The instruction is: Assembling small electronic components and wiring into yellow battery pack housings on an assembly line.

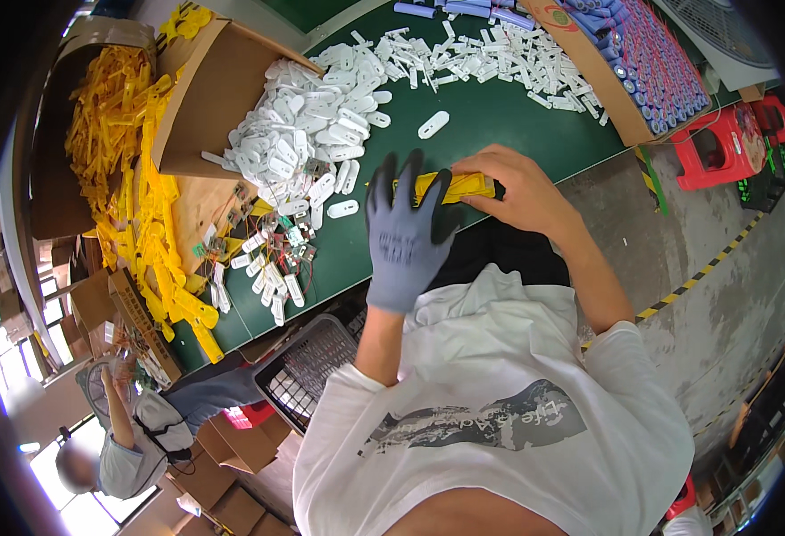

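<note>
A yellow translucent plastic piece point(475, 186), long and narrow, lies crosswise between my hands near the front edge of the green table. My left hand point(403, 234), in a grey glove with dark fingertips, has its fingers over the left part of the piece and covers much of it. Bare, my right hand point(519, 189) pinches the right end between thumb and fingers. Just beyond sits a single white oval plastic casing point(434, 124); another white casing point(342, 209) is left of the glove.
White casings point(308, 116) are heaped at the left, beside a cardboard box point(198, 112) and many yellow plastic pieces point(162, 241). Wired circuit boards point(296, 234) lie nearby. A box of purple cylindrical cells point(647, 67) stands far right. A grey basket point(308, 366) is below the table edge. Another person point(147, 438) is at left.
</note>
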Demonstrator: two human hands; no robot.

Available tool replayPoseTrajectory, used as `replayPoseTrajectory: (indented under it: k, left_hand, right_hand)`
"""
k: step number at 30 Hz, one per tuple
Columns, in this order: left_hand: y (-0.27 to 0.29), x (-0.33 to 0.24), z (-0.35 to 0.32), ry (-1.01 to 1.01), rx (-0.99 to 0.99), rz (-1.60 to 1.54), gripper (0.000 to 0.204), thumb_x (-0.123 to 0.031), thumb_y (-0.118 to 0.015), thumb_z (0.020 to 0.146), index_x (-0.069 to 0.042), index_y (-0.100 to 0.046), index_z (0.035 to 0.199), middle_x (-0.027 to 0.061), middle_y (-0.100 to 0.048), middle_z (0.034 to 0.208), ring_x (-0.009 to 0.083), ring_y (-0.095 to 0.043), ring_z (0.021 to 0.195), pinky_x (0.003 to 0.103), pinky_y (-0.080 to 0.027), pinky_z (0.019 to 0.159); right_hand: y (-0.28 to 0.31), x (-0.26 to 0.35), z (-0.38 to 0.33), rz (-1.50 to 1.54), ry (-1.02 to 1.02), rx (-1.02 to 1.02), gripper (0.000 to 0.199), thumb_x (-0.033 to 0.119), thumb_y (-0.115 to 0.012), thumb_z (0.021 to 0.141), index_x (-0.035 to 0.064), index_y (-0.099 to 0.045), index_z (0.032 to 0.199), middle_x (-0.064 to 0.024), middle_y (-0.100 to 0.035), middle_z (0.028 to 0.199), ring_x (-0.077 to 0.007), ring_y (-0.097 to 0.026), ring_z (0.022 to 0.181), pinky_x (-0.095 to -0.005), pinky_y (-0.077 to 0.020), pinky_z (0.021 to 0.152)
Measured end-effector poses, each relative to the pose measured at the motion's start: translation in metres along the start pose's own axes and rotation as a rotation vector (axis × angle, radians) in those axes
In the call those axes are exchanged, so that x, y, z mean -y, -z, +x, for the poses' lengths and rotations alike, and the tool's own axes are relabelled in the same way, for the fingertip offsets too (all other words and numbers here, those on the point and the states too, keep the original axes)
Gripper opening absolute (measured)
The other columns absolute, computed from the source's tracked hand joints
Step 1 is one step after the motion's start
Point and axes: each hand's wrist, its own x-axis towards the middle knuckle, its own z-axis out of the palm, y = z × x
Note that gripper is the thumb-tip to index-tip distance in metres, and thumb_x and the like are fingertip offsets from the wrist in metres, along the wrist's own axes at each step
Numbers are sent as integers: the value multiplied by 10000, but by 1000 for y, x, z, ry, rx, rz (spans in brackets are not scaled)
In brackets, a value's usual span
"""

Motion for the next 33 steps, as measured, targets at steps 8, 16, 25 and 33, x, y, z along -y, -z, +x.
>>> replayPoseTrajectory:
  k: [8, 16, 25, 33]
  left_hand:
    - [-9, 23, 14, 27, 232, -296, 311, -173, -745, 743, -125, -655, 1037, 76, -600, 1181, 320, -555, 1094, 446, -434, 932]
    - [-14, 40, 3, -117, -85, -235, 228, -85, -718, 757, -95, -632, 967, 69, -653, 1083, 300, -599, 1021, 474, -407, 999]
    - [-19, 39, -1, -10, -85, -336, 208, -75, -702, 753, -94, -637, 950, 78, -676, 1052, 309, -605, 981, 470, -401, 1022]
    - [-13, 39, 4, 62, -45, -386, 154, -50, -677, 770, -50, -651, 922, 119, -684, 1049, 353, -605, 1003, 457, -405, 1024]
  right_hand:
    - [10, -8, 0, -40, 44, 34, 369, 96, -745, 771, 79, -658, 1130, -78, -641, 1067, -258, -601, 1010, -364, -487, 870]
    - [12, -15, 6, -11, 90, 101, 359, 127, -759, 778, 82, -661, 1121, -77, -652, 1104, -249, -591, 1043, -364, -479, 903]
    - [68, -40, 6, -364, -416, -516, 140, 145, -718, 831, 56, -725, 939, -81, -690, 875, -206, -658, 771, -323, -511, 700]
    - [39, -46, 8, -539, -92, -536, 91, 112, -727, 804, 93, -720, 892, -34, -702, 902, -254, -639, 874, -373, -483, 781]
